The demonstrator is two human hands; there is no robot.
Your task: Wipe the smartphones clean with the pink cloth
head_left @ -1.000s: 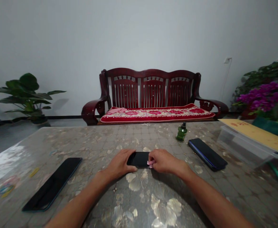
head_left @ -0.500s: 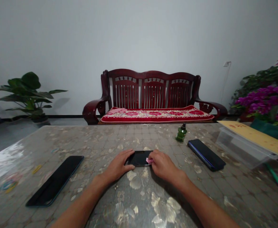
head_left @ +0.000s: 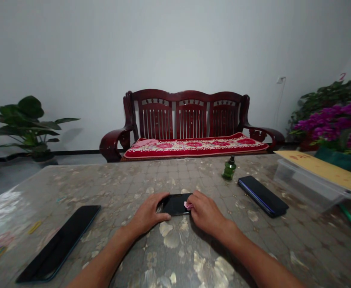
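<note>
Here's the patterned counter [head_left: 166,172], running right across the foreground, printed flowers all over it! Behind it stands a dark red wooden sofa [head_left: 190,96], with a floral mat [head_left: 196,145] laid along the seat. Leafy plant [head_left: 31,106] out to the left, purple flowers [head_left: 331,122] out to the right, and near those a clear plastic box [head_left: 310,186] with a yellow sheet [head_left: 322,168] over its top. Down the left lies a long phone [head_left: 60,242], slantwise, dark screen up. On to the hands: the left hand [head_left: 148,214] clamps one end of the middle phone [head_left: 175,205], thumb at the near edge, fingers at the far one. The right hand [head_left: 205,212] bunches its fingers at the other end. That phone sits crosswise on the counter, between the two. Beyond, a green bottle [head_left: 229,170], upright. And tiniest, the pink cloth [head_left: 188,205], pinched in the right fingertips, against the screen!
</note>
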